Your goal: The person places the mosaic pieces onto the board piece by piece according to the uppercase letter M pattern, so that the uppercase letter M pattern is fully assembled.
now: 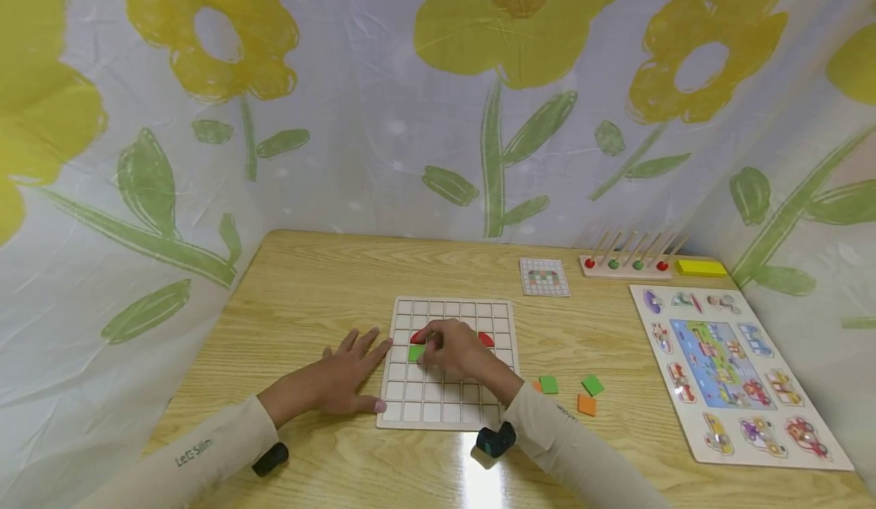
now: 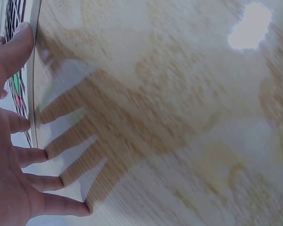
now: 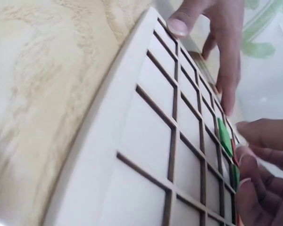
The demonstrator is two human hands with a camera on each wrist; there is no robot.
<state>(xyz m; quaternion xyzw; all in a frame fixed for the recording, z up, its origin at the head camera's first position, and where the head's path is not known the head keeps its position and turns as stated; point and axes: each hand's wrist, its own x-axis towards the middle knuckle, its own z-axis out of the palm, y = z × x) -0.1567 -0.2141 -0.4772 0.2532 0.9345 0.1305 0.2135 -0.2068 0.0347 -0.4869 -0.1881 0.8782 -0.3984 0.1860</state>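
A white board with a square grid (image 1: 404, 392) lies on the wooden table. My left hand (image 1: 345, 376) rests with spread fingers along its left edge; the thumb touches the frame in the left wrist view. Over the board's upper middle, my right hand (image 1: 457, 348) bends its fingers down and pinches a green square tile (image 3: 235, 176) at the grid. Another green tile (image 1: 416, 353) sits in a cell just left of those fingertips. Red rounded pieces show on both sides of the hand, one red piece (image 1: 486, 339) at its right. The hand hides the cells between.
Loose green tiles (image 1: 592, 385) and orange tiles (image 1: 586, 405) lie right of the board. A pattern card (image 1: 544, 277) is behind it. Farther right are a peg stand with beads (image 1: 626, 267), a yellow block (image 1: 701, 268) and a picture puzzle board (image 1: 691, 433). A flowered curtain surrounds the table.
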